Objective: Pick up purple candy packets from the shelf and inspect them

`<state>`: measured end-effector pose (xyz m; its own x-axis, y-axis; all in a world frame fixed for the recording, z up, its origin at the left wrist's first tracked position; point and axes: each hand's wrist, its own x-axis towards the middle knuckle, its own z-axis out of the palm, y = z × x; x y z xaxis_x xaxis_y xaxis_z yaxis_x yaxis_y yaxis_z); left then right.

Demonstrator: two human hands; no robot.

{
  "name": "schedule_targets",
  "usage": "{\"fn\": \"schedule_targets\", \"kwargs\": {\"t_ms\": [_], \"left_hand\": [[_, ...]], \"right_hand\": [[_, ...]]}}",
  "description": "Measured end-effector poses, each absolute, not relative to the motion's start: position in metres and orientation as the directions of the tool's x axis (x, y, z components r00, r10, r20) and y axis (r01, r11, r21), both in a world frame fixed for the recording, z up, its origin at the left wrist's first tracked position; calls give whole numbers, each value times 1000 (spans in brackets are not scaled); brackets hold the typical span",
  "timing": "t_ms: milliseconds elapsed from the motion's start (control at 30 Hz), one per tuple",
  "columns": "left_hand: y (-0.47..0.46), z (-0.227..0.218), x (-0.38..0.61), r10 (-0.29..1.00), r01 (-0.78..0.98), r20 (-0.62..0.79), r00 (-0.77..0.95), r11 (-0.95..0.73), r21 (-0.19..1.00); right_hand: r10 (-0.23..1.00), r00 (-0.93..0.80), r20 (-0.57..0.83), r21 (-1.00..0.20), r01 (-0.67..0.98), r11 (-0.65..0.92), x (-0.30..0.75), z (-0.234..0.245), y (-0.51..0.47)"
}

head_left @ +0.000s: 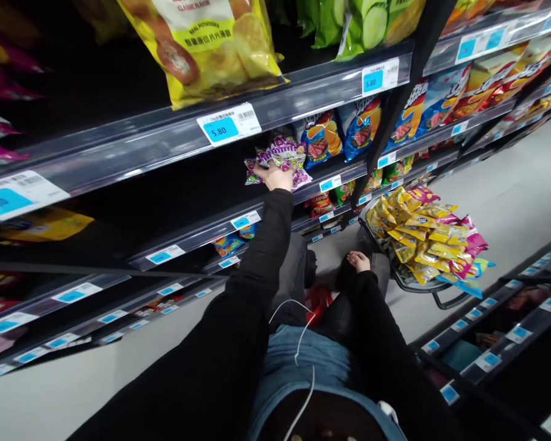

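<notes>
My left hand [275, 177] reaches into the middle shelf, its fingers closed on purple-and-white snack bags [287, 150]; how many bags it grips is hidden. These bags sit beside blue chip bags [321, 139] on the same shelf. Down by my knee, my right hand [359, 261] rests with its fingers curled and nothing visible in them. On the right, a cart [434, 286] is heaped with yellow snack bags [422, 226], along with some pink and blue ones.
Above my left hand runs a shelf edge [156, 144] with price tags, and a large yellow chip bag [215, 55] stands there. Lower shelves hold small colourful packets [229, 244]. Another shelf unit [500, 334] stands at the right. A white cable [305, 343] hangs over my lap.
</notes>
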<state>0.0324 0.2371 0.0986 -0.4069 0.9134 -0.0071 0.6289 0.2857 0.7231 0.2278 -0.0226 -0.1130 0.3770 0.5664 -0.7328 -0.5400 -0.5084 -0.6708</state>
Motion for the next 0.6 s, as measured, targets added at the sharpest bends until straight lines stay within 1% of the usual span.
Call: {"fn": "schedule_targets", "kwargs": {"t_ms": [67,167,200,267,367,400,433,500,533,600], "left_hand": [[231,95,39,913,635,57,-404,235,736],[226,91,49,910,671,120,-396,197,715],[226,91,51,911,672,110,-397,208,711],[229,92,56,912,638,31,-409,262,724],[243,95,55,910,521,-168,-379,360,774],[248,96,53,915,486,-206,-346,363,795],[253,97,50,925,446,-220,-308,345,826],[257,97,46,954,330,-185,-235,258,908],[257,97,45,964,236,-158,-213,207,949],[252,99,45,974,48,-134,-180,145,988]], "right_hand": [[567,373,-734,-671,-528,-521,227,-115,-21],[561,367,-742,-664,-512,-544,224,-115,-18],[559,365,-745,-663,-507,-552,223,-115,-17],[559,365,-744,-664,-491,-563,221,-114,-16],[572,371,-732,-680,-453,-577,220,-112,-16],[581,374,-723,-690,-436,-578,220,-111,-17],[592,380,-710,-703,-416,-577,219,-110,-18],[617,398,-679,-734,-368,-570,219,-110,-20],[629,409,-661,-750,-341,-566,218,-110,-21],[650,428,-628,-776,-286,-562,220,-110,-22]]}}
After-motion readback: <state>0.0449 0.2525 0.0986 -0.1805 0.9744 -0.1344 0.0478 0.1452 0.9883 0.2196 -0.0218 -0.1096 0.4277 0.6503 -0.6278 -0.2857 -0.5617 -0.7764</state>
